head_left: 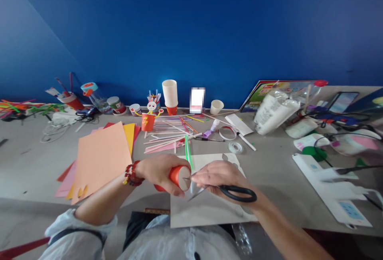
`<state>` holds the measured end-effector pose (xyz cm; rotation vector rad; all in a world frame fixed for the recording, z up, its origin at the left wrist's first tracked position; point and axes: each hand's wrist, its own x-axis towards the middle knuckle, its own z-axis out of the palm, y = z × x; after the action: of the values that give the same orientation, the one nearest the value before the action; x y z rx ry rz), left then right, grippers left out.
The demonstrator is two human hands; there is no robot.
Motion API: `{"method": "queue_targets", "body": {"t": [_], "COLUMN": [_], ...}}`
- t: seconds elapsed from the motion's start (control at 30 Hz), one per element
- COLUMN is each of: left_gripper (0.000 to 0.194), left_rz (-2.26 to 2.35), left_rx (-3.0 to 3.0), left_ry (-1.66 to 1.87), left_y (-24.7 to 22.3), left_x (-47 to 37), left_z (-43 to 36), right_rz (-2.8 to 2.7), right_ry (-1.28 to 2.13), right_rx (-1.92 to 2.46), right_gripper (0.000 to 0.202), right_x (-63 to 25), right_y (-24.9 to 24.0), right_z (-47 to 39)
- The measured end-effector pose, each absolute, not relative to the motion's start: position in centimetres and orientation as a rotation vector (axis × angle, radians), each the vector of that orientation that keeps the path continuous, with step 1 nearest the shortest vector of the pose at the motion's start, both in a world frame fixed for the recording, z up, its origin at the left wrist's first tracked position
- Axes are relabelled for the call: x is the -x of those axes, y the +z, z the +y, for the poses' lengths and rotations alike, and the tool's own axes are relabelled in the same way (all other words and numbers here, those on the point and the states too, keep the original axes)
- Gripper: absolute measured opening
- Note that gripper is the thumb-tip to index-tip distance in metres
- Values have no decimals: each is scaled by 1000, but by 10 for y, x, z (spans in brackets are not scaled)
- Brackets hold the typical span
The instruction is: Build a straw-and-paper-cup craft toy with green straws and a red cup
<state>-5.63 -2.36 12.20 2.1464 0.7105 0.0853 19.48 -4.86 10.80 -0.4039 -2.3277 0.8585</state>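
My left hand [163, 172], with a red bead bracelet at the wrist, is wrapped round a red paper cup [176, 176] lying on its side, its pale base facing right. My right hand [220, 174] is closed round black-handled scissors [239, 193]. One metal blade reaches the cup's base, and the other points down to the left. Both hands are over a white sheet [206, 212] at the table's front edge. Green straws [188, 150] lie just behind the hands.
Coloured paper sheets [101, 156] lie at the left. Behind my hands are scattered straws [167, 128], a decorated rabbit cup [148, 121], stacked white cups [170, 92] and clear tape [235, 147]. A white power strip [329, 192] with cables lies at the right.
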Motion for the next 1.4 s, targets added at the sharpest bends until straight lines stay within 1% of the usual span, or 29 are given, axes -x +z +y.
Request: {"method": "queue_targets", "body": {"t": [0.07,0.13,0.2,0.27,0.33,0.4,0.47,0.57,0.67,0.77,0.87,1.0,1.1,1.2,1.33,1.4], "left_gripper": [45,48,48,45,40,39,42,50,45,42,47,40,42,51,49,48], "left_rz": [770,924,1105,1237,1292,1305,1296,1221,1088,1074,1251,1323,1328,1323,1129,1020], "left_rx": [-2194,-2330,-2503,-2669,-2802,-2860,-2807,-2588,-2396,-2377,-2569,-2813,-2793,-2614,-2378,-2301], "left_ry": [112,204,311,396,443,473,489,441,329,330,476,569,590,545,432,379], "left_y": [120,118,117,115,114,114,113,113,111,105,95,85,81,80,82,83], "left_x": [55,52,48,43,40,39,41,47,52,51,48,46,48,53,61,63], "left_z": [-26,-31,-38,-43,-45,-46,-44,-39,-32,-26,-22,-15,-11,-6,2,5], "right_rz": [-2295,-2210,-2022,-1727,-1450,-1324,-1350,-1634,-1978,-2089,-1899,-1432,-1357,-1588,-1987,-2104], "right_ry": [871,904,1047,1260,1426,1483,1474,1352,1139,1067,1195,1457,1476,1366,1152,1101], "right_rx": [460,612,779,892,932,949,936,893,816,791,879,926,949,946,867,815], "right_gripper": [22,21,21,23,26,28,28,25,23,24,27,32,35,34,33,33], "right_x": [-196,-195,-191,-184,-176,-171,-171,-179,-189,-191,-182,-163,-157,-162,-173,-176], "right_y": [106,101,92,82,74,71,73,81,89,89,78,61,55,54,60,62], "right_z": [-50,-54,-59,-64,-68,-70,-69,-62,-51,-42,-36,-33,-29,-22,-11,-8]}}
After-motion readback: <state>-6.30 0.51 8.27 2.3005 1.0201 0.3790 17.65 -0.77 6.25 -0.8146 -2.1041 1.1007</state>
